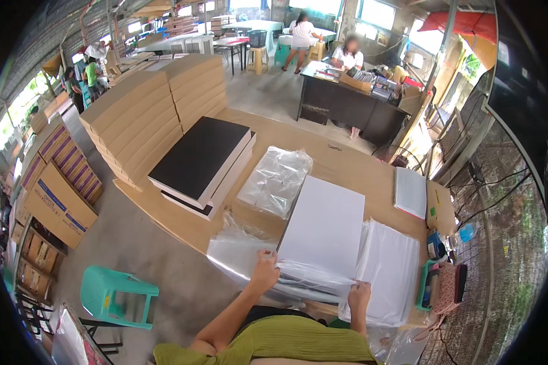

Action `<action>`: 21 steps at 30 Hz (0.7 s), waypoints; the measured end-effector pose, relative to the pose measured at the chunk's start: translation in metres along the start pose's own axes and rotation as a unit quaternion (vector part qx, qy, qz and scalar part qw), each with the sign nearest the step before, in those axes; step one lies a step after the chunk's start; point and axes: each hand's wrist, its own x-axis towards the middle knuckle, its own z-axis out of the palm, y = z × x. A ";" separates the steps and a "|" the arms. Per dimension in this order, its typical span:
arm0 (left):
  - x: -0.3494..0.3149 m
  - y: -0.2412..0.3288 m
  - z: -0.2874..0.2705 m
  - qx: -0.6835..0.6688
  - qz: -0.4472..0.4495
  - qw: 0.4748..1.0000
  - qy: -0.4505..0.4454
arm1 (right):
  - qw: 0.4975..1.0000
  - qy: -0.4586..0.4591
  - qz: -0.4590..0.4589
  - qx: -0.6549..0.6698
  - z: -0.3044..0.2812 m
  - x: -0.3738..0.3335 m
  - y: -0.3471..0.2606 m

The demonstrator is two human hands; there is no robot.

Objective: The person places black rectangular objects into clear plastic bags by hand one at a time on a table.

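Note:
A white rectangular board (pixel 324 225) lies on the brown-covered table in front of me, its near end inside a clear plastic bag (pixel 310 277). My left hand (pixel 265 269) pinches the bag's edge at the board's near left corner. At the near right corner my right hand (pixel 359 293) grips the bag's other side, fingers closed. To the right, white sheets in clear plastic (pixel 388 271) lie flat beside the board. Beyond my left hand sits a pile of folded clear plastic bags (pixel 276 181). More loose clear plastic (pixel 234 249) spreads over the table's near edge.
Black-topped boards (pixel 204 155) are stacked left of the bags, beside tall stacks of brown cartons (pixel 134 121). A green stool (pixel 117 295) stands on the floor at left. On the right are a green basket (pixel 429 286) and a pink woven pouch (pixel 449 286). A person sits at a dark desk (pixel 353 100).

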 end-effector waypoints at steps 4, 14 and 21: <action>-0.006 0.030 -0.023 0.005 -0.043 0.999 0.014 | 0.998 0.054 -0.038 0.018 -0.009 -0.006 -0.008; -0.013 0.038 -0.077 -0.469 -0.027 0.861 -0.194 | 0.574 -0.283 0.264 0.722 -0.054 -0.005 -0.006; -0.003 0.063 -0.107 -0.668 0.187 0.689 -0.212 | 0.752 0.051 -0.195 0.628 -0.085 0.006 -0.086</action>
